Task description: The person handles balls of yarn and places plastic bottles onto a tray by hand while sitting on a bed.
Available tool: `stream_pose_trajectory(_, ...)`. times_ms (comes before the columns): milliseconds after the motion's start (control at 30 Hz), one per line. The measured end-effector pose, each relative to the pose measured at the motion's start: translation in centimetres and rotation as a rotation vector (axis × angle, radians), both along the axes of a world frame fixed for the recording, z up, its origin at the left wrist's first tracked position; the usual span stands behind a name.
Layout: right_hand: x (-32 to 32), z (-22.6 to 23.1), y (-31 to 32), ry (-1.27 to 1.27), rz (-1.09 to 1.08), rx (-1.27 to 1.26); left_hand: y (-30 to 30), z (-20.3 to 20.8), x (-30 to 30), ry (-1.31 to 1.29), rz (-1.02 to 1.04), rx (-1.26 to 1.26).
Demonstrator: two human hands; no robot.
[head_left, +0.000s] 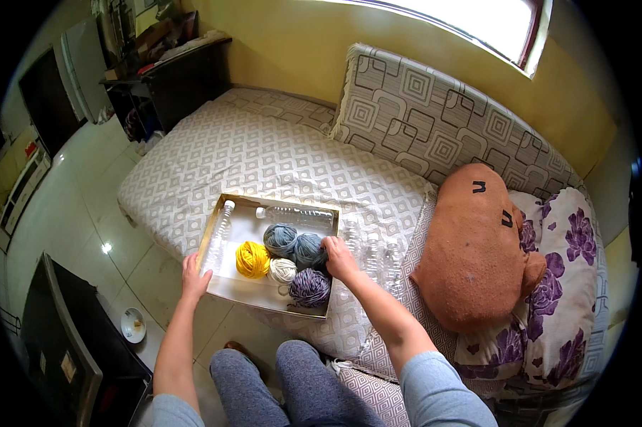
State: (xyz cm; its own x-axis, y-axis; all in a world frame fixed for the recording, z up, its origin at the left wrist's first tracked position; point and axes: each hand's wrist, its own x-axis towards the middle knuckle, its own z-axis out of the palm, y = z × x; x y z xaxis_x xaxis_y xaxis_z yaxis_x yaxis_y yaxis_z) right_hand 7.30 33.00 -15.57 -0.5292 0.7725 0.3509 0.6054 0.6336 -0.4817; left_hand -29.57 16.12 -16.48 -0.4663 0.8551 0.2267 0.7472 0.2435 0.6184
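Observation:
A shallow white-lined box [228,286] sits at the near edge of the bed. My left hand [195,277] is closed on its left wall, and my right hand [340,259] closes over the right wall, fingertips beside a grey-blue yarn ball [309,250]. Inside lie another grey-blue yarn ball [280,240], a yellow yarn ball [252,260], a white yarn ball [282,270] and a purple mottled yarn ball [310,287]. One clear plastic bottle [222,226] lies along the left wall; a second clear bottle [297,215] lies along the back wall.
Several clear bottles [372,256] are right of the box, partly behind my right arm. Beyond them rest a brown plush cushion [470,249] and a flowered pillow [559,285]. A patterned backrest [434,107] lines the wall. A bowl [133,325] and dark screen [57,349] are at left.

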Motion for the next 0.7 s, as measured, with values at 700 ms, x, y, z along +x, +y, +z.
stream_pose_trajectory(700,3.1,2.8,-3.8,0.219,-0.215,0.025,2.2,-0.3,1.8,0.172,0.266,-0.446)
